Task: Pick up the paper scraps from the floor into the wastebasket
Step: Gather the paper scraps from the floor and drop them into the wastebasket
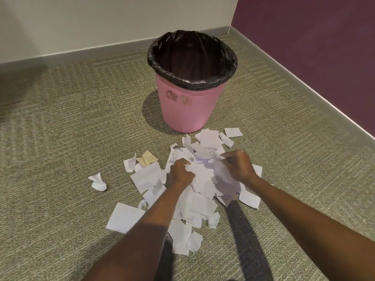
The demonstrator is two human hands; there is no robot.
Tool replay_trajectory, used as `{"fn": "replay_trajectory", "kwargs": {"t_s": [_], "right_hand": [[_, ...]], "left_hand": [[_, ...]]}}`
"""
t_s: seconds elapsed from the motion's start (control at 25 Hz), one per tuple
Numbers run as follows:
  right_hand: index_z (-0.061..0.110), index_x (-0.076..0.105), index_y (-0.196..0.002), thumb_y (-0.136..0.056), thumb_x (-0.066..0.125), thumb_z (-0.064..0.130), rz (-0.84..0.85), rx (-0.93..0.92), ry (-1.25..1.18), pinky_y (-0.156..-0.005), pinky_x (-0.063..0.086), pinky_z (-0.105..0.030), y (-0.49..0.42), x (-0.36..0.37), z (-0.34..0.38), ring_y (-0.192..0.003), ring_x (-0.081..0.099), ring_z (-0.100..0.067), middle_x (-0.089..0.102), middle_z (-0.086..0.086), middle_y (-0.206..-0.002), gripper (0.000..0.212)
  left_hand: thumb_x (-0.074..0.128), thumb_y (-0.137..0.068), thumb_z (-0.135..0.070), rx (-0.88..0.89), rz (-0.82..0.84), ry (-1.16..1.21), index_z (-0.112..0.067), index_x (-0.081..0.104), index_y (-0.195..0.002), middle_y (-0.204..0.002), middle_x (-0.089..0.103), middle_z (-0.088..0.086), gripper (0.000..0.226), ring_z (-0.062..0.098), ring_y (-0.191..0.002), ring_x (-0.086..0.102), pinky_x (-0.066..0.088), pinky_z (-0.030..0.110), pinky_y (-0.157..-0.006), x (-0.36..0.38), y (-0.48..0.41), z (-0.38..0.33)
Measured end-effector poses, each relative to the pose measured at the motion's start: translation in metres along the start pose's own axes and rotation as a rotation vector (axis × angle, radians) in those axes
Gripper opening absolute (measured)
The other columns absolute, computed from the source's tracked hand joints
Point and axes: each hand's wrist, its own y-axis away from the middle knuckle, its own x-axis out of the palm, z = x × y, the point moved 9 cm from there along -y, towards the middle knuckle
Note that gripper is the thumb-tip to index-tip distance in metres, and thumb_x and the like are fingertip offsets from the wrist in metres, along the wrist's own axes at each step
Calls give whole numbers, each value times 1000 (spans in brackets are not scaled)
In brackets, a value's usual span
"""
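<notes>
A pile of white paper scraps (203,199) lies on the carpet in front of a pink wastebasket (185,107) lined with a black bag. My left hand (179,172) is closed on scraps at the middle of the pile. To its right, my right hand (238,165) grips a crumpled bunch of scraps at the pile's right side. A tan scrap (147,158) and a loose crumpled scrap (98,182) lie off to the left. A larger flat sheet (123,218) rests beside my left forearm.
Grey-green carpet (71,128) spreads all around the pile. A white wall with a grey baseboard (81,51) runs behind the basket. On the right, a purple wall (314,47) meets it in a corner.
</notes>
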Motion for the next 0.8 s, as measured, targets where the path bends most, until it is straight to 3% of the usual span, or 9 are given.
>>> {"fn": "replay_trajectory", "kwargs": {"t_s": [0.12,0.16,0.24,0.28,0.36,0.48,0.6,0.72,0.8], "right_hand": [[8,78,-93,-87,68,5,-68,84,-144,-58,50,-31,-9,-44,16,-66,63,-20,75,-8,-81,13],[9,78,-96,-87,68,6,-81,106,-194,-52,49,-27,-12,-58,24,-63,61,-18,74,-6,-79,14],[11,78,-96,-87,70,9,-100,124,-267,-48,41,-23,-17,-86,46,-58,53,-12,72,-6,-76,12],[11,78,-95,-87,71,10,-115,116,-304,-48,41,-23,-19,-100,58,-59,51,-12,73,-7,-78,11],[12,77,-96,-86,71,12,-158,82,-395,-51,43,-21,-18,-130,87,-64,54,-12,74,-7,-82,12],[12,77,-99,-86,72,14,-234,18,-540,-63,50,-29,-17,-170,125,-73,63,-15,76,-4,-87,14],[11,77,-98,-87,71,13,-289,4,-647,-61,52,-28,-29,-192,149,-70,68,-14,76,-1,-84,13],[9,76,-95,-86,71,11,-334,70,-728,-61,54,-30,-61,-197,155,-75,70,-18,76,-6,-88,10],[6,73,-95,-84,73,8,-344,140,-772,-58,54,-28,-87,-194,152,-77,71,-21,75,-11,-92,11]], "left_hand": [[79,-66,-5,77,-40,37,-12,66,-86,-81,66,5,25,27,-79,67,55,30,-66,-34,0,-39],[78,-70,-5,123,-52,16,-11,65,-78,-71,61,1,17,21,-67,60,47,24,-57,-47,1,-55],[75,-74,-5,208,-81,1,-9,55,-59,-55,44,-3,26,18,-54,41,29,22,-49,-77,8,-88],[76,-73,-7,244,-93,3,-5,56,-58,-54,47,-1,24,20,-53,41,31,24,-51,-92,10,-101],[77,-71,-9,294,-99,25,-4,70,-69,-67,70,7,9,27,-60,61,53,35,-59,-119,17,-127],[78,-70,-10,355,-144,59,-10,73,-70,-83,73,20,5,32,-70,70,58,52,-68,-155,32,-163],[76,-75,-5,407,-192,92,-4,71,-73,-85,73,20,5,33,-79,72,58,47,-68,-189,55,-200],[74,-80,-1,336,-228,301,-11,67,-79,-87,72,7,12,18,-73,70,59,31,-58,-218,58,-225],[72,-80,3,292,-270,417,-10,65,-82,-89,70,6,14,17,-72,69,60,30,-58,-235,45,-242]]}}
